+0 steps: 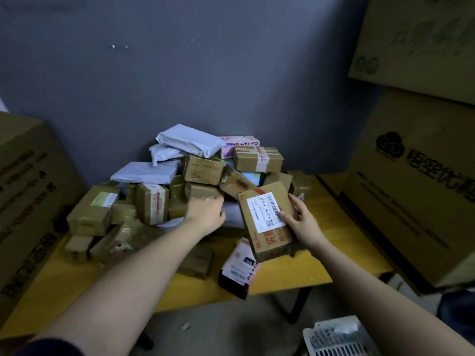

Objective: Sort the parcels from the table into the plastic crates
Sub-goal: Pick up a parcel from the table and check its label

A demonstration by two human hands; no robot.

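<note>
Head view, and much is obscured here: the left hand [205, 214] reaches into the heap of parcels [195, 173] on the yellow table [303, 268], fingers buried out of sight, so whether it grips anything I cannot tell. Over on the right, the right hand [299, 219] holds a brown labelled box [267, 222] tilted above the table, thumb on the white label, fingers curled behind its edge. Bottom right, a white slatted plastic crate [336, 340] pokes in, cut off by the frame (contents unreadable, something pale at its rim). A pink-and-black parcel [237, 271] overhangs the table's near edge. Big cartons [416, 181] flank both sides.
</note>
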